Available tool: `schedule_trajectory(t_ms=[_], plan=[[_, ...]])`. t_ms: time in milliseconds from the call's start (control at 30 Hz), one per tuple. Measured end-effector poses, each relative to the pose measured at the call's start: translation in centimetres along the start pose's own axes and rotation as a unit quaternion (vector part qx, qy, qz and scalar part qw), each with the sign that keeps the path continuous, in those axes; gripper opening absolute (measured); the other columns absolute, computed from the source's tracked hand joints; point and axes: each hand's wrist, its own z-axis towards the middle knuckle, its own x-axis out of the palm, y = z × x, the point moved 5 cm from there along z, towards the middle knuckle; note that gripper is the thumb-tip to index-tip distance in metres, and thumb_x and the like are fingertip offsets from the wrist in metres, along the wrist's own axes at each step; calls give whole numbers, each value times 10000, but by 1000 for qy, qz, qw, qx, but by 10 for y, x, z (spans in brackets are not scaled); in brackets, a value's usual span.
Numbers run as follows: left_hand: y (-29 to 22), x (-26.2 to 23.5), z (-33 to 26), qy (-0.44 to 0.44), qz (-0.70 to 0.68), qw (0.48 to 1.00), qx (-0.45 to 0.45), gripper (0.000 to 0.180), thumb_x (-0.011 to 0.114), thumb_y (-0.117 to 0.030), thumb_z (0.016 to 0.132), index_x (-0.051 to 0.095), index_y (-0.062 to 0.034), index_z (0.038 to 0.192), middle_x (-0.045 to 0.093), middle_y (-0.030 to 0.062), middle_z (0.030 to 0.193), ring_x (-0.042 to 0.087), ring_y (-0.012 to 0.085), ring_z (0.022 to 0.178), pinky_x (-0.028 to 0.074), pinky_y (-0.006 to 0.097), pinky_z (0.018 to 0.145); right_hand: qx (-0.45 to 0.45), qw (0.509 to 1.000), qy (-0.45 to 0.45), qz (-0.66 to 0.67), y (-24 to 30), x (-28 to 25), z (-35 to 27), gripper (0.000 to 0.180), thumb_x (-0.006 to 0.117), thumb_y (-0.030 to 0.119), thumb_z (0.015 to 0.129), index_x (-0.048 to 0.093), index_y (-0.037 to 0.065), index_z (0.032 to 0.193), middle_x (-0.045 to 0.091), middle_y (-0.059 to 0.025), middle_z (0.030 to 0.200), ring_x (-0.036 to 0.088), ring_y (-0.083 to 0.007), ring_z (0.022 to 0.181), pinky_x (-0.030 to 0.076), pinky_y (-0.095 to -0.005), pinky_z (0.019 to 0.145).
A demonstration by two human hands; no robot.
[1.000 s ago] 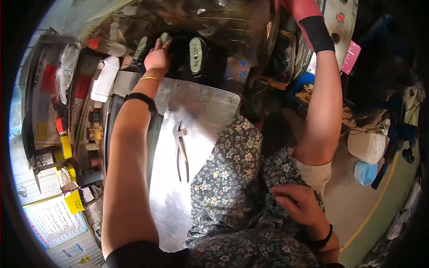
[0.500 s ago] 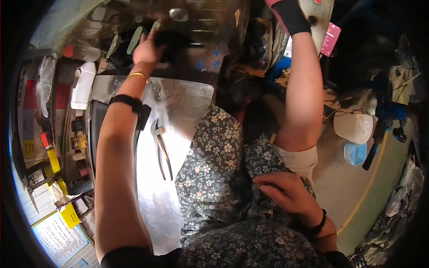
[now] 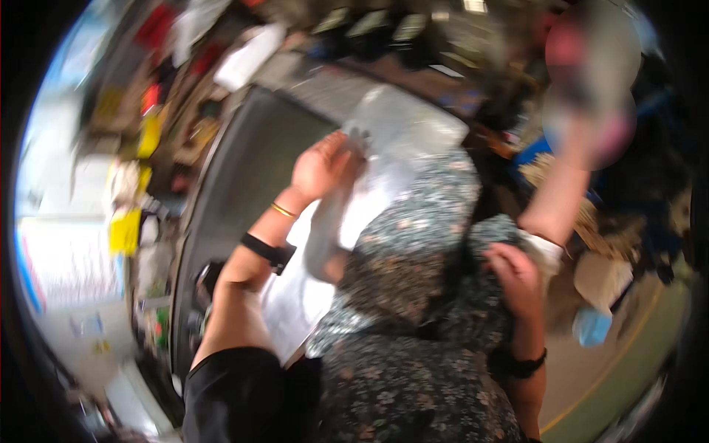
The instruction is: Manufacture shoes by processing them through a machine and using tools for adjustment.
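My left hand (image 3: pixel 319 168) is raised over a shiny metal sheet (image 3: pixel 413 125), its fingers stretched out, with nothing I can make out in them. Beside its fingertips a dark, smeared shape (image 3: pixel 359 139) shows on the metal, perhaps shadow or reflection. A grey band like the arm's shadow runs below it. My right hand (image 3: pixel 515 275) rests at the dark floral cloth (image 3: pixel 413 340) over my lap, its fingers loosely bent and apparently holding nothing. The pliers cannot be made out clearly through the blur.
Beyond the sheet stand several greenish, elongated handle-like pieces (image 3: pixel 367 26). A dark grey panel (image 3: pixel 244 170) borders the sheet at left, near a white bottle (image 3: pixel 249 56). At right are a bare limb (image 3: pixel 557 196), a whitish container (image 3: pixel 602 280) and a blue plastic box (image 3: pixel 592 326).
My left hand has come back from the greenish pieces to above the metal sheet. The whole view has turned and blurred. My right hand stays at the floral cloth.
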Motion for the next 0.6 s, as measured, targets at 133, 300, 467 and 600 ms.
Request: schedule_trajectory(t_ms=[133,300,467,600], plan=[[77,-49,-202,-155,-9,953,-262,352,674,-173,856,657,-30,1177,613,189,1298,593,356,1190,480,403,1004,-44,998,-1,37,-35,-25,-16,292,552,105,1007,580,-16,1272,666,-94,1094,637,-126,871,537,-291,827],[147,-121,-441,-172,351,789,-473,754,829,-280,694,501,-11,1317,514,290,1283,494,457,1196,395,506,1056,-15,1000,2,15,-48,-36,4,317,553,137,1012,569,-13,1291,669,-98,1124,631,-120,882,523,-274,834],[224,-172,-563,-267,103,668,-688,1105,817,-582,673,350,40,1459,378,313,1454,381,444,1356,342,456,1125,-12,999,9,-30,-56,-26,22,322,555,130,1008,566,-13,1297,671,-93,1130,623,-109,896,505,-257,817],[244,-178,-463,-184,233,780,-551,861,713,-520,829,400,-29,1462,305,296,1521,314,430,1414,282,454,1167,-12,998,-14,-54,-46,-23,5,331,557,144,1011,557,-5,1307,673,-87,1137,622,-109,908,494,-255,831]])
